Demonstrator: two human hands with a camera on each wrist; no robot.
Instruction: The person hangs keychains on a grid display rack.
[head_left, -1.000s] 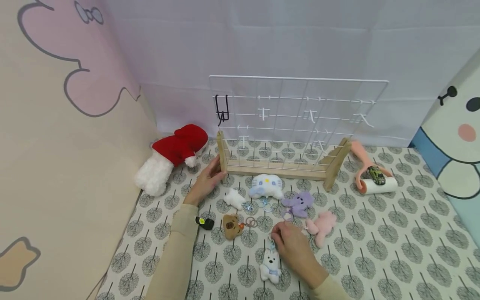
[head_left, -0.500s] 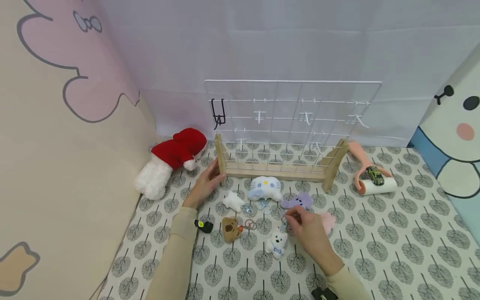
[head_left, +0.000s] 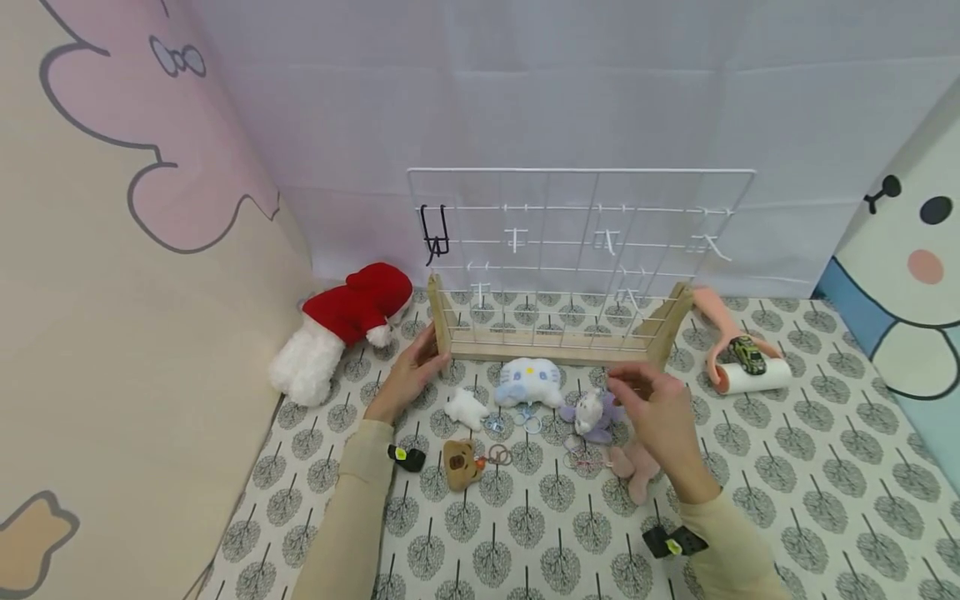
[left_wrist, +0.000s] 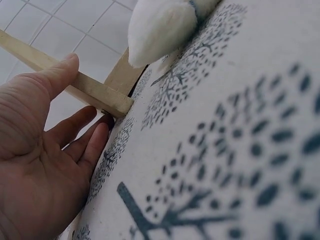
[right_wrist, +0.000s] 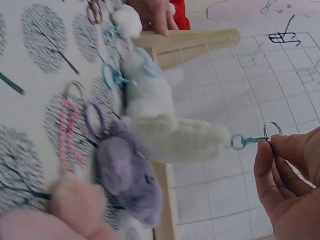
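Observation:
My left hand (head_left: 408, 377) grips the left wooden leg (head_left: 439, 321) of the white wire rack. In the left wrist view the thumb lies on one side of that leg (left_wrist: 97, 92), with the fingers on the other. My right hand (head_left: 663, 421) pinches the metal ring (right_wrist: 272, 126) of a white plush keychain (right_wrist: 185, 139) by finger and thumb. The plush dangles from its blue clasp (right_wrist: 239, 141), in front of the rack and over a purple plush keychain (right_wrist: 130, 172). A pink plush keychain (head_left: 636, 471) lies partly behind my right hand.
Several hooks, one of them black (head_left: 435, 237), hang on the rack's grid. Before it lie a white-and-blue cat-face plush (head_left: 529, 382), a small white plush (head_left: 467, 409) and a brown plush (head_left: 459, 464). A red-and-white plush (head_left: 348, 312) stands left, a lint roller (head_left: 753, 377) right.
My right hand has raised the white plush keychain off the cloth and carried it forward and right toward the rack. My left hand stays on the wooden leg.

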